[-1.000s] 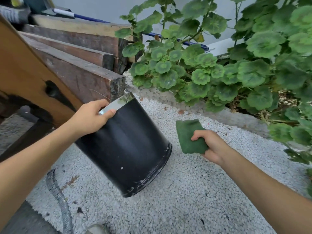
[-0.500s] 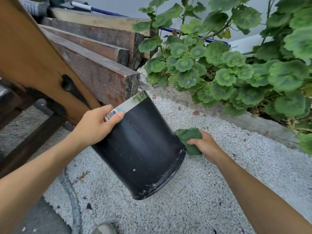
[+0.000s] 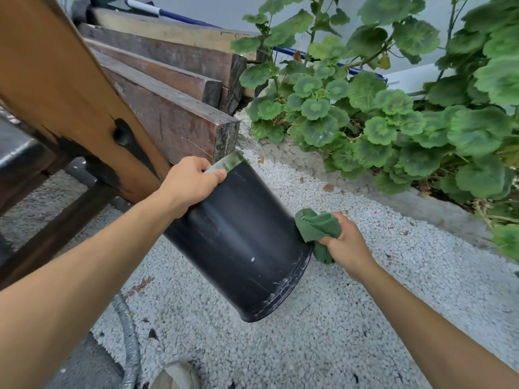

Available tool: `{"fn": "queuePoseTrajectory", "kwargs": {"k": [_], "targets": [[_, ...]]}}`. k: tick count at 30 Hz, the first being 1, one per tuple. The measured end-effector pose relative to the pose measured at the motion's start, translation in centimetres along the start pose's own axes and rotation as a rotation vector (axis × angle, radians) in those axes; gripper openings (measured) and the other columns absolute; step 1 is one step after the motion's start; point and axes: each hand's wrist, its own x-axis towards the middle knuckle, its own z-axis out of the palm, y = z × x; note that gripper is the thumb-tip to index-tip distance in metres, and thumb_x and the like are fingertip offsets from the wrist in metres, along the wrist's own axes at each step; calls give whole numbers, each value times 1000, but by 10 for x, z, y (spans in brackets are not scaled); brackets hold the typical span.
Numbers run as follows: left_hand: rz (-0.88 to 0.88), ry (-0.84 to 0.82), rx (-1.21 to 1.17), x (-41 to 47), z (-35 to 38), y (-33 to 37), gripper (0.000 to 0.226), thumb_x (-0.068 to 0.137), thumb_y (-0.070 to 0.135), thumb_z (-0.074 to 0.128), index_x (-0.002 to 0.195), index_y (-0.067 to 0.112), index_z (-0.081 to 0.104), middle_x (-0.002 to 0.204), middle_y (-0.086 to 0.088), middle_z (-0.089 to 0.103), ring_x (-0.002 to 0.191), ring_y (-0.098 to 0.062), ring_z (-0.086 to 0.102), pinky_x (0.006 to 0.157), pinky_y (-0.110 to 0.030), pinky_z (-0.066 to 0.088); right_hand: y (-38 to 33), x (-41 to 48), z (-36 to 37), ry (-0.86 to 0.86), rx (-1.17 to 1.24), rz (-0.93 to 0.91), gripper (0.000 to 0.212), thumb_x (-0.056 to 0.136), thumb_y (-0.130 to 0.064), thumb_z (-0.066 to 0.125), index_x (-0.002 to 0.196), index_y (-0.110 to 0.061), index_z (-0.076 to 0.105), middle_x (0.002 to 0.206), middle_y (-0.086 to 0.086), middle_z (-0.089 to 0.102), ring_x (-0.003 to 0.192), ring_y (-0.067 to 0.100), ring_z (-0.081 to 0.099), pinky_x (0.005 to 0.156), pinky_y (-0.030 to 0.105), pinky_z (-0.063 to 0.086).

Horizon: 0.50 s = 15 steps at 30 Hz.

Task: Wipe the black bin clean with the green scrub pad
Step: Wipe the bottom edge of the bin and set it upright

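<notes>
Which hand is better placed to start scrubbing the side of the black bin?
Right. The right hand grips the green scrub pad against the black bin near its base; the left hand holds the bin's rim, tilting it.

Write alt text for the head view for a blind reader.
The left hand grips the rim of a tilted black bin while the right hand holds a crumpled green scrub pad against its side, over white gravel beside leafy plants.

The bin [image 3: 238, 242] is showing black with whitish scuffs; the scrub pad [image 3: 320, 226] is showing dark green; the gravel [image 3: 365, 318] is looking speckled white; the leaves [image 3: 317, 108] are showing green with darker rings.
</notes>
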Motion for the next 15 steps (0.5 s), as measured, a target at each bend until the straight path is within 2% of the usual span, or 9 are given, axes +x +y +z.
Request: {"fn": "queuePoseTrajectory", "kwargs": {"k": [3,5,6,7,8,9,11,13,15], "targets": [[-45,-3,-40,0,5,6,36,86,43,68,78,8,66,89,-21,74,85,-38,70,64,-33,45,-4,-36,5,41,-6,-32,63,90,11,69,114,-47,70,109,-16,76,95,14,76,81,43,66],[-55,-7,-34,-1,9,12,32,86,41,68,72,13,62,86,-17,73,82,-35,68,64,-33,45,0,-66,15,58,18,2,74,90,15,66,128,-49,67,116,-15,72,77,19,77,60,42,67],[-61,-6,-27,-2,11,14,31,86,41,68,70,15,60,81,-14,71,78,-33,66,62,-32,44,4,-81,21,66,28,3,79,90,16,66,130,-52,65,118,-14,71,64,16,72,49,32,61],[-66,-5,-20,-2,12,16,31,86,41,67,70,16,59,75,-10,67,72,-31,62,60,-32,41,6,-96,29,79,38,-4,83,89,16,66,128,-58,62,119,-14,71,55,10,64,45,23,54],[-66,-6,-16,-3,13,17,31,86,41,67,69,16,58,70,-7,62,68,-28,57,58,-31,39,9,-111,38,98,42,-22,87,88,16,67,126,-61,59,121,-13,71,56,3,59,46,14,50],[-64,-9,-17,-2,14,18,30,86,40,67,70,16,58,68,-6,58,66,-27,54,57,-31,37,10,-124,49,128,45,-48,88,87,17,68,126,-61,56,127,-11,69,65,-1,60,52,10,52],[-62,-16,-25,-2,15,19,29,86,40,67,73,16,59,67,-5,56,66,-26,52,57,-32,36,11,-147,71,188,32,-140,86,85,20,70,132,-52,57,142,-7,60,102,5,68,77,9,58],[-62,-18,-27,-1,14,19,28,86,40,67,74,16,60,69,-6,57,67,-26,52,59,-32,36,12,-166,93,252,44,-193,86,82,24,71,134,-44,62,148,-10,55,125,12,65,92,22,62],[-68,-21,-45,-1,14,19,26,86,39,68,77,16,61,73,-7,58,70,-25,53,62,-33,37,17,-184,113,331,32,-235,88,78,27,72,136,-38,66,150,-13,53,131,11,62,95,37,63]]}}
